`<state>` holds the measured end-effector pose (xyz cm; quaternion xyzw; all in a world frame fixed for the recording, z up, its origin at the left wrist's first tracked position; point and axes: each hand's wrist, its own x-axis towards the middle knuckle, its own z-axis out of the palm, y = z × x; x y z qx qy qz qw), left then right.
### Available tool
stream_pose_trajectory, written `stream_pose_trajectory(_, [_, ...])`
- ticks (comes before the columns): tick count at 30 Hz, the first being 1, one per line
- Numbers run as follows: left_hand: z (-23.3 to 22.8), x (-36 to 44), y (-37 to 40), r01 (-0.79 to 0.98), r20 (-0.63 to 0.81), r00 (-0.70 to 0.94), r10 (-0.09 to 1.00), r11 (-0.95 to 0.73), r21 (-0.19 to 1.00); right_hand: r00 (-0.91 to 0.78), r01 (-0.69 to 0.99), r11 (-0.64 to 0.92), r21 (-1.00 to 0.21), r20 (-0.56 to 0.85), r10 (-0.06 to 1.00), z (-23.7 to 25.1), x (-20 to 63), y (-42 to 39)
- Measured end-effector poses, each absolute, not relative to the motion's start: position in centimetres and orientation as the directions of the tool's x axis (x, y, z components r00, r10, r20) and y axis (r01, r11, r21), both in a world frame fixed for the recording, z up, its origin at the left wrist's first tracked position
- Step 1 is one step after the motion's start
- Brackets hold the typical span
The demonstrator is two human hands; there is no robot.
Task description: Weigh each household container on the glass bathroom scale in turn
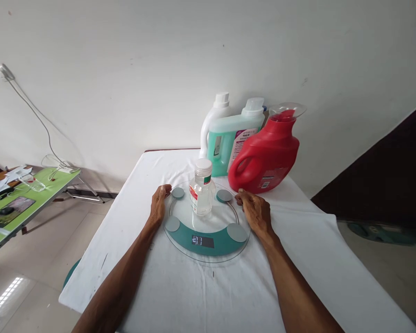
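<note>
Bare forearms (130,263) are extended, part-curled fingers (167,188) placed against round clear-glass scale (183,238) at ten and two o'clock, grip unclear.

One head-worn camera looks forward and down from above, close to the tabletop (211,296), facing the wall (125,83) beyond.

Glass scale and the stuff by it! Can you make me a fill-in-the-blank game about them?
1. The glass bathroom scale has ____ round grey discs.
2. The clear bottle standing on it has a ____ cap.
3. Of the person's two hands, the red jug is closer to the ____ hand.

Missing words: four; white; right
</note>
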<state>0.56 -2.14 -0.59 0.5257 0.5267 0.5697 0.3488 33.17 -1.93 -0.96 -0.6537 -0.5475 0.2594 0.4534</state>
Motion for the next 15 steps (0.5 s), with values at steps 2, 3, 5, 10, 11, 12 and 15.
stream_pose_trajectory(2, [-0.63, 0.54, -2.11, 0.161, 0.232, -0.204, 0.951, -0.201, 0.966, 0.266, 0.482, 0.012, -0.876, 0.159, 0.951, -0.94, 33.16, -1.91])
stream_pose_trajectory(3, [-0.66, 0.53, -2.1, 0.161, 0.232, -0.205, 0.951, -0.2, 0.966, 0.266, 0.481, 0.011, -0.876, 0.157, 0.951, -0.94, 33.17, -1.89])
stream_pose_trajectory(5, [-0.72, 0.52, -2.07, 0.158, 0.23, -0.206, 0.951, -0.2, 0.967, 0.265, 0.478, 0.008, -0.878, 0.153, 0.952, -0.95, 33.19, -1.84])
stream_pose_trajectory(10, [-0.8, 0.44, -2.0, 0.167, 0.237, -0.208, 0.949, -0.204, 0.965, 0.251, 0.491, 0.023, -0.871, 0.167, 0.953, -0.91, 33.25, -1.79])
stream_pose_trajectory(11, [-0.79, 0.42, -2.0, 0.168, 0.236, -0.208, 0.949, -0.203, 0.965, 0.252, 0.494, 0.024, -0.869, 0.17, 0.953, -0.9, 33.24, -1.8])
stream_pose_trajectory(12, [-0.76, 0.42, -2.01, 0.168, 0.233, -0.208, 0.95, -0.2, 0.965, 0.252, 0.496, 0.024, -0.868, 0.17, 0.953, -0.9, 33.23, -1.81])
stream_pose_trajectory(15, [-0.6, 0.44, -2.08, 0.175, 0.228, -0.211, 0.951, -0.193, 0.966, 0.256, 0.5, 0.018, -0.866, 0.168, 0.952, -0.94, 33.2, -1.83])
